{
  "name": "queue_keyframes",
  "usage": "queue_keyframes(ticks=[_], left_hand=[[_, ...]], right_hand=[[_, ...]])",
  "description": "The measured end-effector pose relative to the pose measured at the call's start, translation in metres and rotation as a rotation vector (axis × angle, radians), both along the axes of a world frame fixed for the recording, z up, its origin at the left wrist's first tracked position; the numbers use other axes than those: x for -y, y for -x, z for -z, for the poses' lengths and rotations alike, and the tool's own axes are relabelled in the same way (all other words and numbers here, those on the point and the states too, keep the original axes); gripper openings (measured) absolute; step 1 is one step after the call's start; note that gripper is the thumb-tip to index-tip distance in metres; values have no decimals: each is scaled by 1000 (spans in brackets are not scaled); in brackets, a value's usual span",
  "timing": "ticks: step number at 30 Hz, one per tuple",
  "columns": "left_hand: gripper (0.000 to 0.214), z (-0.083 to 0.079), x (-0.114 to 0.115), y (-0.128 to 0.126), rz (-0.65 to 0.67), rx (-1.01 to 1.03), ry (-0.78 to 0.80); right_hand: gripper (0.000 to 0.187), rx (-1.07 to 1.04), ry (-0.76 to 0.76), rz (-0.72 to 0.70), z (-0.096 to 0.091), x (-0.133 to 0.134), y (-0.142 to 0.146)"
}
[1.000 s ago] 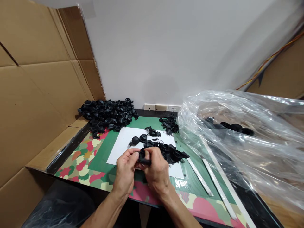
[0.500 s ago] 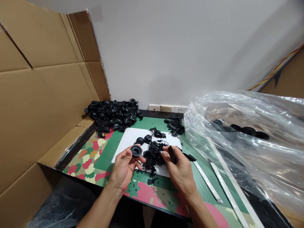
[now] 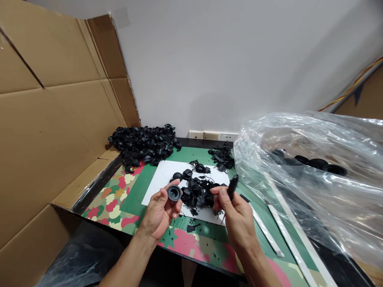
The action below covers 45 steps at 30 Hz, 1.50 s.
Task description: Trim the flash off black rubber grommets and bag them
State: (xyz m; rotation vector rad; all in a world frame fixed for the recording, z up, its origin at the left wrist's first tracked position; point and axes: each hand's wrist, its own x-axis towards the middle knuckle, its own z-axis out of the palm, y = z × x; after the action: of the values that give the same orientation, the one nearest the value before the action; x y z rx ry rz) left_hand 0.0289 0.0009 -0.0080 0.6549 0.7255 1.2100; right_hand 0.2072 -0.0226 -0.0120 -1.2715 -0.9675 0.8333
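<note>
My left hand (image 3: 158,211) grips a round black rubber cap (image 3: 174,193) between thumb and fingers. Its stepped, hollow side faces up toward me. In my right hand (image 3: 236,217) is a black-handled tool (image 3: 232,186). The handle sticks up past the thumb, and a thin metallic tip seems to show below the fingers; its exact kind is unclear. Between my hands, black rubber parts and scraps (image 3: 197,193) lie heaped on a white sheet (image 3: 154,181). Two more round black pieces (image 3: 182,175) rest just beyond the cap.
A large heap of black rubber pieces (image 3: 143,145) stands at the back left by a cardboard wall (image 3: 60,119). A smaller scrap pile (image 3: 222,156) is at the back. On the right spreads a clear plastic bag (image 3: 254,139) with round black parts (image 3: 335,170). White strips (image 3: 267,231) lie before it.
My right hand has moved right, away from the cap, and its tool's handle now points up and to the right. My left hand still holds the cap in nearly the same place.
</note>
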Motion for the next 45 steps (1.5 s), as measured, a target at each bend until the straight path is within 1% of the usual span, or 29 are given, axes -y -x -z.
queue_keyframes(ticks=[2, 3, 5, 7, 9, 11, 14, 17, 20, 24, 26, 30, 32, 34, 37, 42, 45], left_hand=[[54, 2, 0, 1, 3, -8, 7], [53, 2, 1, 2, 4, -12, 10], [53, 2, 2, 2, 5, -19, 15], [53, 1, 3, 2, 6, -26, 20], [52, 1, 4, 1, 9, -40, 31], [52, 1, 4, 1, 14, -62, 35], [52, 1, 4, 1, 14, -99, 31], [54, 1, 6, 2, 14, -133, 54], [58, -1, 8, 2, 14, -154, 70], [60, -3, 8, 1, 48, -190, 55], [62, -3, 8, 0, 58, -211, 59], [63, -5, 8, -3, 73, -232, 73], [60, -7, 7, -5, 80, -244, 81], [58, -7, 7, -7, 88, -252, 88], [60, -7, 7, -10, 89, -255, 96], [65, -7, 6, -13, 88, -291, 87], [65, -6, 6, -13, 91, -300, 74]], right_hand=[[52, -12, -96, 33, -1, 1, -1], [53, -16, -128, 26, -2, 2, -2], [53, -58, -144, -37, -2, 5, -2], [49, -148, -140, -119, -3, 8, -1], [43, -231, -158, -167, -4, 10, 3], [34, -262, -179, -193, -7, 13, 9], [23, -242, -154, -256, -12, 15, 19], [21, -207, -134, -338, -16, 17, 24], [20, -132, -136, -381, -14, 17, 23], [19, -55, -164, -375, -12, 17, 22], [17, 2, -246, -338, -11, 16, 23], [14, 198, -474, -245, -8, 11, 23], [15, 240, -526, -211, -5, 8, 23], [15, 248, -546, -200, -2, 7, 23], [15, 250, -570, -224, 1, 7, 25], [12, 203, -529, -237, 4, 9, 28], [8, 183, -519, -226, 6, 9, 28]])
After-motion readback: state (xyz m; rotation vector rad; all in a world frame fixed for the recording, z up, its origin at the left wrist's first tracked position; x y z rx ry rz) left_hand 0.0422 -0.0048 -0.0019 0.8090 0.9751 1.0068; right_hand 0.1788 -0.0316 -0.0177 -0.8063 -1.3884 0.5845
